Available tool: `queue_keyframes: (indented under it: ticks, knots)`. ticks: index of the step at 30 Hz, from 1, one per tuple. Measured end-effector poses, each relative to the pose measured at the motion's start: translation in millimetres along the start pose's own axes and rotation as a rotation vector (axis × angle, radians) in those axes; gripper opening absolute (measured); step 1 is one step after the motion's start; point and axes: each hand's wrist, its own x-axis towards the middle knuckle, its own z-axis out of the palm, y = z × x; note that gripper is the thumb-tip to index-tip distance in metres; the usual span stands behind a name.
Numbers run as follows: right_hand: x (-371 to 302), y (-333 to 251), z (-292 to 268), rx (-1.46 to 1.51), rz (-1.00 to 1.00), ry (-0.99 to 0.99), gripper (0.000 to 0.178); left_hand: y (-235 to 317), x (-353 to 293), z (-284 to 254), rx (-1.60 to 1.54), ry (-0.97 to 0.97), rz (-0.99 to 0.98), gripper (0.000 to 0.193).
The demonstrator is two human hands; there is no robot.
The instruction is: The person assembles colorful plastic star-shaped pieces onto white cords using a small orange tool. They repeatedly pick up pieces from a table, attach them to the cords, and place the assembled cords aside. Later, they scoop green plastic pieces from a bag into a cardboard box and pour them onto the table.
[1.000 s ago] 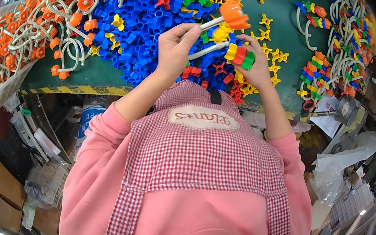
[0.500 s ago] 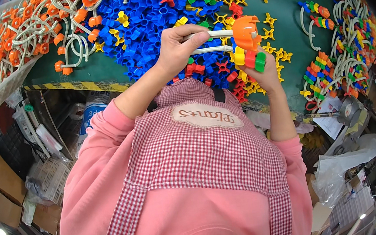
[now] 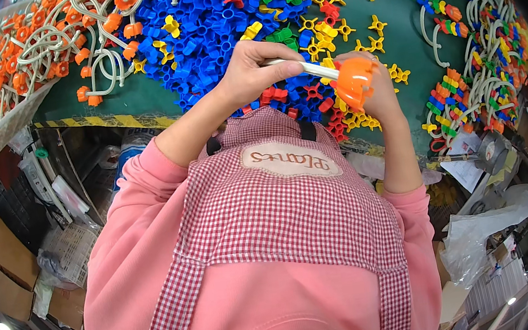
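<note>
The left grip point(image 3: 258, 71) pinches a thin white cord point(image 3: 320, 71) bearing a scalloped orange plastic cup point(image 3: 355, 83); right grip point(image 3: 385, 92): hold unclear.

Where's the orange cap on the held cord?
Head view, right of centre: the orange cap is at the end of the pale cord in the left hand, overlapping the right hand.

Yellow-and-black striped tape point(image 3: 107, 121) ran along the near edge of the green table point(image 3: 399, 20). Brown cardboard boxes point(image 3: 3, 253) stood at lower left; a crumpled translucent plastic bag point(image 3: 473, 235) lay near a white paper sheet point(image 3: 465, 174) at right.
</note>
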Motion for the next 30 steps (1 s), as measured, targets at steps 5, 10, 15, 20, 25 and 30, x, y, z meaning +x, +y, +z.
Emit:
queue_keyframes:
  ticks: [5, 10, 15, 20, 25, 30]
  knots:
    - [-7, -3, 10, 0.197, 0.11, -0.128, 0.032, -10, 1, 2, -0.229, 0.107, 0.098, 0.024]
    - [0, -19, 4, 0.621, 0.222, -0.107, 0.052, -8, 3, 3, -0.467, 0.132, 0.145, 0.024]
    - [9, -10, 8, 0.879, 0.278, 0.128, 0.046, 0, 17, 7, -0.622, 0.374, 0.09, 0.035]
    - [29, -13, -2, 0.876, 0.355, -0.005, 0.046, 0, 21, 12, -0.713, 0.453, 0.035, 0.034]
    - [37, 3, -20, 0.909, 0.493, -0.33, 0.038, -5, 24, 14, -0.635, 0.447, 0.0, 0.036]
    - [42, -1, 7, 0.794, 0.346, 0.235, 0.016, 5, 44, 20, -0.645, 0.41, 0.112, 0.034]
